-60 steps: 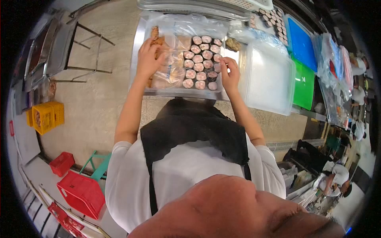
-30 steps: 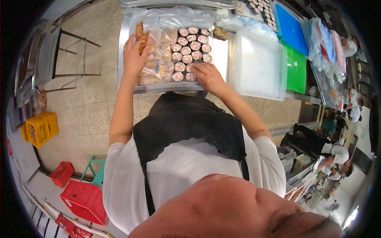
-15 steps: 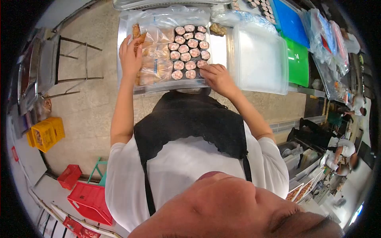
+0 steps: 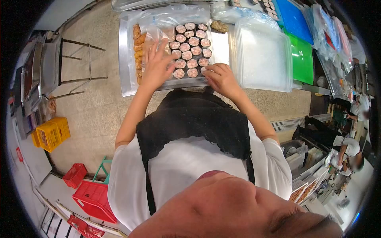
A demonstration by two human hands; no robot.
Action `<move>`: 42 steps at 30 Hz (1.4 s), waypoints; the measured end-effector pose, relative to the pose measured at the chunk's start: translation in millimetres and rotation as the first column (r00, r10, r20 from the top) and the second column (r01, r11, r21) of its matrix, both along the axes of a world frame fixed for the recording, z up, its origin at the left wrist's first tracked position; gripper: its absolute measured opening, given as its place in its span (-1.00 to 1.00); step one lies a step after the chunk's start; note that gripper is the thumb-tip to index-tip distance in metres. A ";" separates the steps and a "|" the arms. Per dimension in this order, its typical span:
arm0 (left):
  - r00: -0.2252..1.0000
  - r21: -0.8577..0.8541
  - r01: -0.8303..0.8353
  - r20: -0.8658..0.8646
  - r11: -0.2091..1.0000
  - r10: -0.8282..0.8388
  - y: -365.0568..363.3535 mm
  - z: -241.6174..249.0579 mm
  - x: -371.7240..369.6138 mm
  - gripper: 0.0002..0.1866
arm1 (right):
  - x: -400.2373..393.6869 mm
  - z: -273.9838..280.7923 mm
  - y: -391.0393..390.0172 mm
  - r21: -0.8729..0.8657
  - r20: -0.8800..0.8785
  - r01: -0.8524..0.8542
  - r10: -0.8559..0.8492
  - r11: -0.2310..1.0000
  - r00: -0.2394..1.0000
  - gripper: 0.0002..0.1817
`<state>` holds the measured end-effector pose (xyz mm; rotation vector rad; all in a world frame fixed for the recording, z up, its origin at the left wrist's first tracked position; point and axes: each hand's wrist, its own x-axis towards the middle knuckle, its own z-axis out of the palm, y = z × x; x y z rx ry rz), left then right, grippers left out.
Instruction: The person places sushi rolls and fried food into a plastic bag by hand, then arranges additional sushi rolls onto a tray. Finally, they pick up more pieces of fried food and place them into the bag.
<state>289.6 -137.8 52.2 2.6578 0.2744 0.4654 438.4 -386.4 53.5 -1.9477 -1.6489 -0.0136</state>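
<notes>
Rows of round, dark-edged slices with pale pink-and-white centres [image 4: 191, 62] lie on the metal tray [image 4: 126, 59]. My left hand [image 4: 158, 63] rests with spread fingers over clear plastic film [image 4: 152, 35] and the left edge of the slices. Left of the film runs a column of golden-brown pieces [image 4: 138, 51]. At the tray's front right corner, my right hand [image 4: 223, 79] has its fingers bent together at a slice; whether they grip it is hard to tell.
Right of the tray stand a brown lump [image 4: 219, 26], a translucent lidded container [image 4: 262, 55], a green board [image 4: 300, 59] and a blue board [image 4: 293, 22]. A metal rack [image 4: 59, 59] is at left. People [image 4: 351, 147] work at far right.
My left hand has moved right, from the brown pieces onto the film beside the slices, and its fingers have spread. The column of brown pieces now shows uncovered. My right hand has barely moved.
</notes>
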 end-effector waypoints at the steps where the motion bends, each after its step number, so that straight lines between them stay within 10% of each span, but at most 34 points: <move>1: 0.999 0.014 0.014 -0.048 1.000 -0.013 -3.2 0.0 -0.3 -0.73 | 0.0 -2.2 -0.5 -0.028 -0.010 -0.016 0.016 0.999 1.000 -0.72; 5: 0.973 0.094 0.056 -0.227 0.994 -0.034 -10.2 -6.1 -2.1 -0.73 | 0.6 -8.6 -3.6 -0.038 -0.050 -0.024 0.023 0.999 0.999 -0.74; 30: 0.991 0.001 0.129 0.035 0.992 -0.129 -47.9 -33.1 6.8 -0.69 | -2.2 3.1 1.0 0.052 0.095 0.033 -0.038 0.998 0.995 -0.56; 42: 0.980 0.082 0.141 0.129 0.987 -0.151 -47.9 -32.0 4.3 -0.75 | -7.9 -23.5 2.9 -0.262 0.150 0.037 0.003 0.964 0.989 -0.38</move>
